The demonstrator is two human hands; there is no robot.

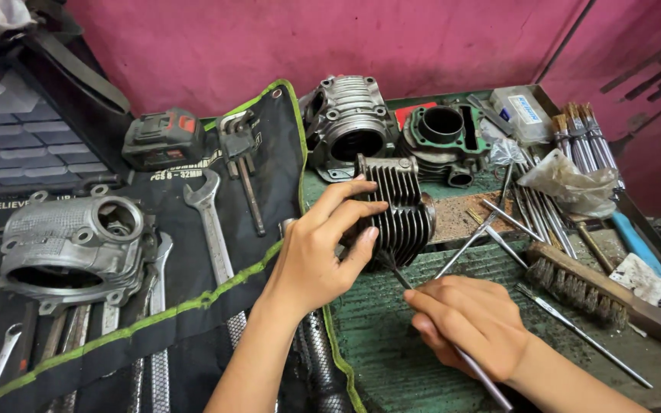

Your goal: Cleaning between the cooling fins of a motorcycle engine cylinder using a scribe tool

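My left hand (317,248) grips a dark finned engine cylinder (401,206), holding it tilted above the green workbench (392,344). My right hand (472,321) is closed around a thin metal pick (399,274), held like a pen. Its tip touches the lower fins of the cylinder. The rear end of the pick sticks out below my right hand.
A silver engine casing (70,245) and wrenches (212,222) lie on a black tool roll (193,306) at left. Two more cylinder blocks (350,126) stand behind. A wire brush (575,287), loose rods, a plastic bag (568,183) and paintbrushes (583,138) sit at right. A battery pack (162,138) rests near the pink wall.
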